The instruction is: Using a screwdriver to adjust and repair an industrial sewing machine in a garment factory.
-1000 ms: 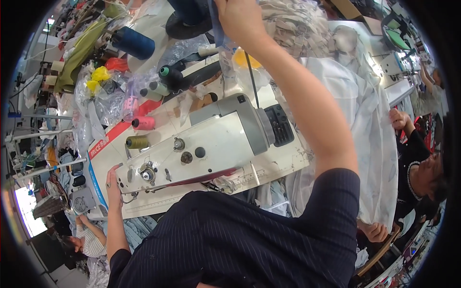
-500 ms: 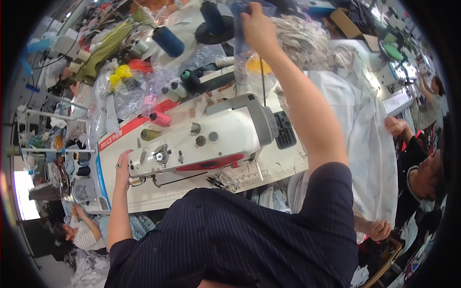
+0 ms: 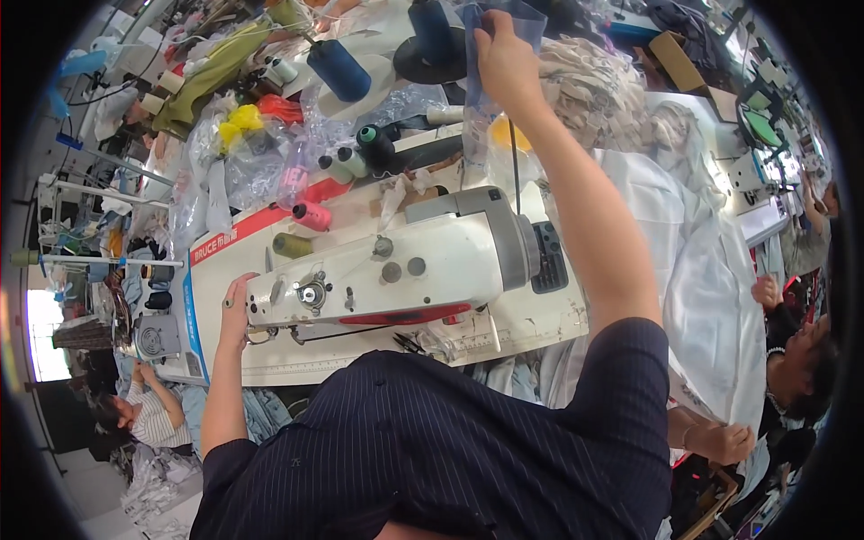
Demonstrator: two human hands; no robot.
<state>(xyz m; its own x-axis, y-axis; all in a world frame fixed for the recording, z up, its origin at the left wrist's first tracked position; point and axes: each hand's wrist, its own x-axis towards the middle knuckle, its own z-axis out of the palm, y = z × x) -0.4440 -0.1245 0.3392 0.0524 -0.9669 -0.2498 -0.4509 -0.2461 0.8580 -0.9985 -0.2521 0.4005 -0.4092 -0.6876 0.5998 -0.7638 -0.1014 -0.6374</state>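
A white sewing machine point(image 3: 387, 279) with a grey end lies across the table in front of me. My left hand point(image 3: 236, 310) is at the machine's needle end, fingers stretched up beside the head with a ring on one; nothing shows in it. My right arm reaches far over the machine's right end. There my right hand point(image 3: 506, 58) has its fingers curled on the upper edge of a translucent blue plastic piece point(image 3: 526, 20), whose lower part is partly hidden. Something yellow-orange shows beside my forearm. Blue thread cones point(image 3: 340, 72) stand just left of that hand.
Black thread snips point(image 3: 409, 344) lie by the machine's near side. Behind it are a pink thread spool point(image 3: 311, 215), an olive spool point(image 3: 292, 245) and plastic bags. Beige scraps point(image 3: 585, 85) are heaped at far right. A co-worker at right holds white fabric point(image 3: 711, 288); another person sits at left.
The view has shifted slightly, so the machine and table appear a little further right. My right hand remains at the blue plastic, and my left stays beside the machine head.
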